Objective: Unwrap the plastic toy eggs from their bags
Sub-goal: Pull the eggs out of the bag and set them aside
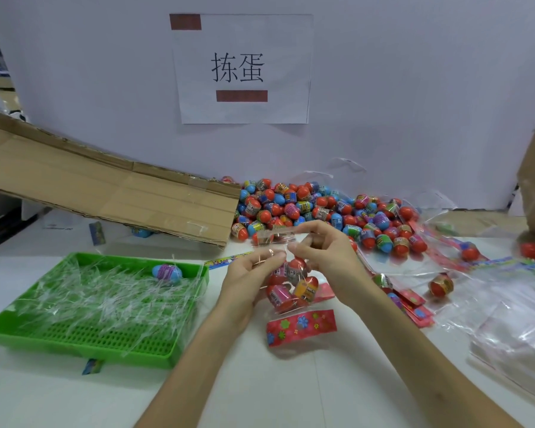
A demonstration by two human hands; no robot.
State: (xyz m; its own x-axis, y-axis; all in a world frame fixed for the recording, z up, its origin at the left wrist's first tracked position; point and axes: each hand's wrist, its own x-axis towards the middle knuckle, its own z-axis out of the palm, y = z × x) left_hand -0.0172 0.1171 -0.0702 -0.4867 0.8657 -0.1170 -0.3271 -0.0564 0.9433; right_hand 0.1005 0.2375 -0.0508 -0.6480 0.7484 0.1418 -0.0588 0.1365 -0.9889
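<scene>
Clear plastic bag (291, 307) of toy eggs (307, 288) sits between the grips. Left grip (249, 274) and right grip (325, 251) each pinch its upper film (fingers curled). Loose egg pile (315, 208) lies beyond them. Green tray (105, 345) sits left of the left grip, on the white surface (260, 384).

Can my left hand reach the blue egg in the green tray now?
Probably, once freed: the left hand is pinching the bag of eggs, but the blue egg lies uncovered atop scraps in the green tray.

Clear egg bag (292, 290) in left hand (247, 274) and right hand (325, 251)
</scene>
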